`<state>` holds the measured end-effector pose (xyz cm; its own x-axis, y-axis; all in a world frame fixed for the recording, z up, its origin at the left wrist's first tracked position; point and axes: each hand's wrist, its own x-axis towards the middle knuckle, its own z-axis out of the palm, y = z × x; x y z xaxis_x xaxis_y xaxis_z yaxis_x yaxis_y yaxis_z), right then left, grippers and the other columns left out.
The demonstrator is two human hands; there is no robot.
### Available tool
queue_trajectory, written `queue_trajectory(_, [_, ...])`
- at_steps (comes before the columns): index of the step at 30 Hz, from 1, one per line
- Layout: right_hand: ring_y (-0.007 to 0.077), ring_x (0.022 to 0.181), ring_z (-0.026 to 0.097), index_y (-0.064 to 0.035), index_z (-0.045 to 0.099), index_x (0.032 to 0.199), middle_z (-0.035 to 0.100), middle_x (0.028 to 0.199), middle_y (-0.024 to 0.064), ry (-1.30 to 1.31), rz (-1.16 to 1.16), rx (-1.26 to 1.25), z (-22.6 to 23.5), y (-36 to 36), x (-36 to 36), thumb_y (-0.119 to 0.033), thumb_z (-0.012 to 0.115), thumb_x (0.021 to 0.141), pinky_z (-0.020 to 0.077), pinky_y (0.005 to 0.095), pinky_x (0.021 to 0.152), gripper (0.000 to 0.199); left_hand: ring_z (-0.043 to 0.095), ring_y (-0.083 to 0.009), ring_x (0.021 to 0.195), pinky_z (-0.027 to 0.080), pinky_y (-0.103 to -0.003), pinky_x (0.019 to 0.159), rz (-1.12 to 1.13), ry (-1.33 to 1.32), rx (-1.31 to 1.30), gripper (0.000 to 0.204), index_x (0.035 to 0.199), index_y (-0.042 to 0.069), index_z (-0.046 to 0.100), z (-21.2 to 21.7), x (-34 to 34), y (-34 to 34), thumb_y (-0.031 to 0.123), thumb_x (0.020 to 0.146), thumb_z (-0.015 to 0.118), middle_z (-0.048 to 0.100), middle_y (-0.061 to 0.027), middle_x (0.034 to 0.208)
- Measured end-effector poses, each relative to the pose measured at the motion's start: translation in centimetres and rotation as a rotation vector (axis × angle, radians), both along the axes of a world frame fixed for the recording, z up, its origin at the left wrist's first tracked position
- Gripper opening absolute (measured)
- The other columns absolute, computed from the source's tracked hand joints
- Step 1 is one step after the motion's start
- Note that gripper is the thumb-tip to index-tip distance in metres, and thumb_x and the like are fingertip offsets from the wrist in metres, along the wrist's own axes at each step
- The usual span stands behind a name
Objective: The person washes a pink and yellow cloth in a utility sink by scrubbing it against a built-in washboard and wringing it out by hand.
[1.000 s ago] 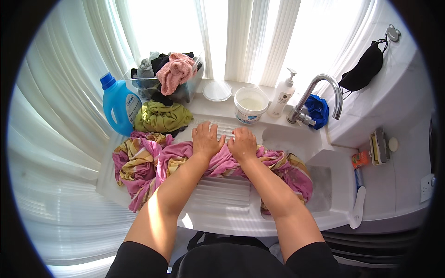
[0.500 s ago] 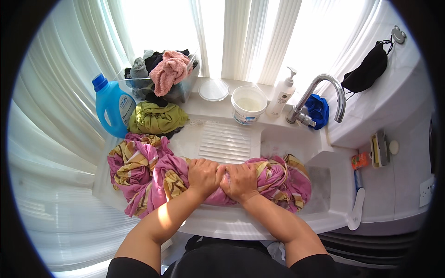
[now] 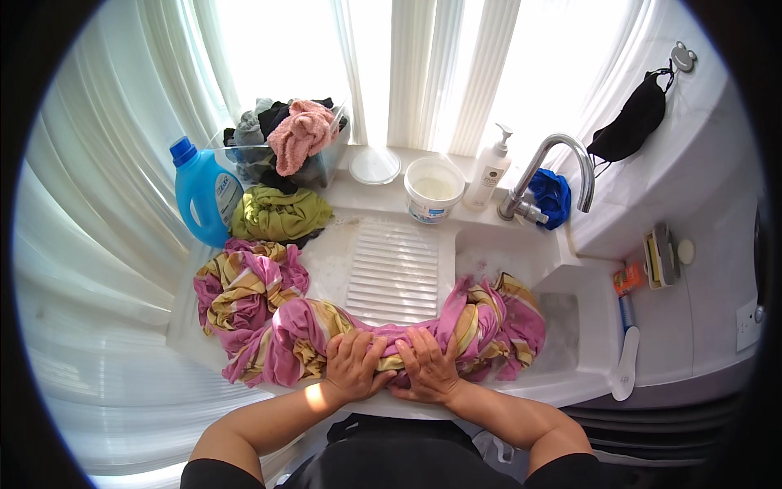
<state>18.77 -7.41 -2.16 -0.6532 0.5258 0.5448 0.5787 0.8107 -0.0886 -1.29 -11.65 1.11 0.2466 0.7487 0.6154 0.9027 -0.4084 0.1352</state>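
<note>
A long bunch of wet-looking pink-and-yellow patterned cloth (image 3: 297,330) lies across the laundry sink, from the left ledge over the front edge of the ribbed washboard (image 3: 393,273) into the basin at right. My left hand (image 3: 356,364) and my right hand (image 3: 428,367) hold its narrow middle part side by side near the front rim. Their fingers lie over the top of the cloth, with the thumbs toward each other on the near side. The cloth's right end droops into the basin (image 3: 562,326), which has some foam. Its exact kind does not show.
Behind the cloth are a blue detergent jug (image 3: 204,191), a green garment (image 3: 281,213), a clear bin (image 3: 326,167) of clothes, a white tub (image 3: 434,187), its lid (image 3: 375,166), a pump bottle (image 3: 489,175) and a faucet (image 3: 570,147). A white-handled brush (image 3: 626,367) lies on the right rim.
Both hands have moved down toward the front rim, drawing the cloth's middle nearer. The fingers have gone from tight fists to lying over the cloth, and more of the washboard shows.
</note>
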Motion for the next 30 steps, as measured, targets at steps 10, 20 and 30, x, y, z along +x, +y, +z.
queue_trajectory(10, [0.0411,0.083,0.064,-0.0012,0.066,0.088,0.069,0.079,0.0197,0.010,-0.229,-0.578,4.4,13.6,-6.1,-0.047,0.062,0.074,0.0416,0.0506,0.087,0.048,0.063,-0.0291,0.087,0.045,-0.051,0.079,0.447,0.135,-0.075,0.043,0.072,0.010,0.074,-1.6,-1.7,16.0,0.043,0.093,0.056,0.069,-0.0079,0.076])
queue_trajectory(20, [0.0265,0.097,0.063,-0.0101,0.059,0.097,0.065,0.099,0.0090,0.278,0.039,0.069,-0.7,4.2,-2.3,-0.033,0.060,0.082,0.0333,0.0508,0.106,0.027,0.057,-0.0277,0.082,0.040,-0.042,0.075,-0.049,-0.050,-0.027,0.021,0.093,0.010,0.065,-0.9,-1.7,3.5,0.030,0.087,0.064,0.061,-0.0059,0.087])
queue_trajectory(30, [0.0374,0.094,0.065,-0.0054,0.068,0.116,0.071,0.092,0.0188,-0.202,-0.173,-0.717,5.8,14.8,-5.8,-0.043,0.058,0.084,0.0394,0.0514,0.094,0.050,0.062,-0.0341,0.106,0.036,-0.056,0.093,0.472,0.081,-0.883,0.063,0.107,0.014,0.071,4.2,-2.7,14.9,0.069,0.088,0.048,0.067,-0.0170,0.111])
